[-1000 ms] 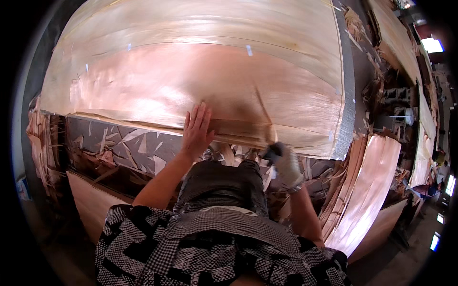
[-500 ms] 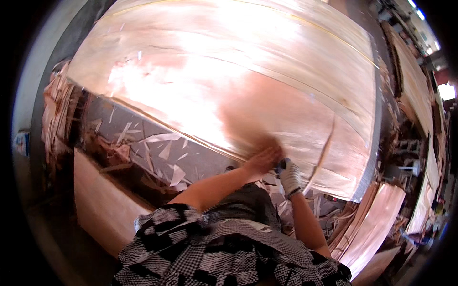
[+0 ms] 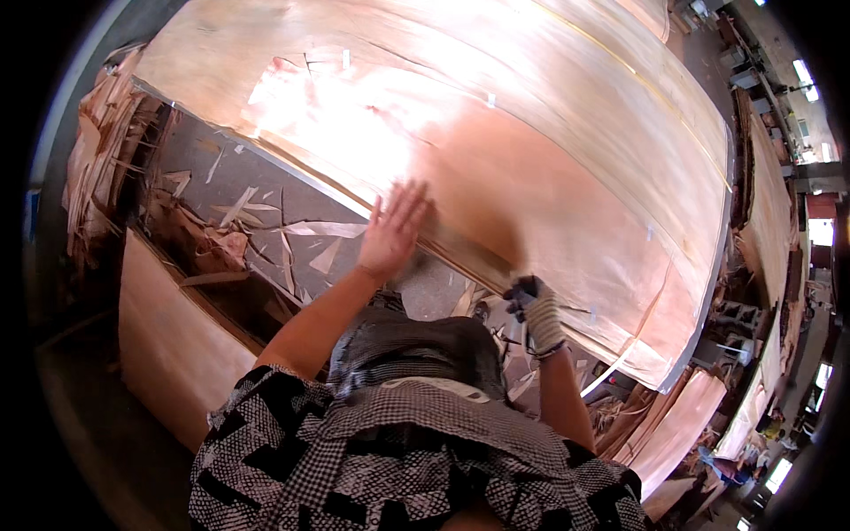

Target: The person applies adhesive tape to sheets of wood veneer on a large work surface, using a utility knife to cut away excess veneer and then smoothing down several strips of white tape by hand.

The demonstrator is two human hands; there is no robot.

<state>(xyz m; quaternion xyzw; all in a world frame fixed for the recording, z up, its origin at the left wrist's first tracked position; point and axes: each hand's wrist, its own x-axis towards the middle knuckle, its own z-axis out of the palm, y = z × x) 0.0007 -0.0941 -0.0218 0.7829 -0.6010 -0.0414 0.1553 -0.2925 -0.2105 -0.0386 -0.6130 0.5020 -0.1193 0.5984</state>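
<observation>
My bare left hand (image 3: 396, 228) lies at the near edge of a large wood veneer sheet (image 3: 549, 186), fingers stretched and slightly apart, holding nothing. To its right, my right hand (image 3: 536, 310) wears a pale knitted glove with dark finger ends. Its fingers are curled closed at the same edge; what they hold, if anything, is hidden. A narrow pale veneer strip (image 3: 630, 343) sticks out over the edge, right of the glove. Small light tape pieces and a yellow line show on the sheet, and strong glare whitens its left part.
Torn veneer scraps (image 3: 328, 255) litter the grey floor below the edge. An upright-sided wooden board bin (image 3: 177, 336) stands at lower left, with a ragged veneer stack (image 3: 106, 168) beyond. More veneer sheets (image 3: 682, 416) stand at lower right. Another long stack (image 3: 766, 203) runs along the right.
My left hand has moved left along the edge, away from the right hand, and its fingers have spread. The right hand stays near the edge. The view has shifted slightly.
</observation>
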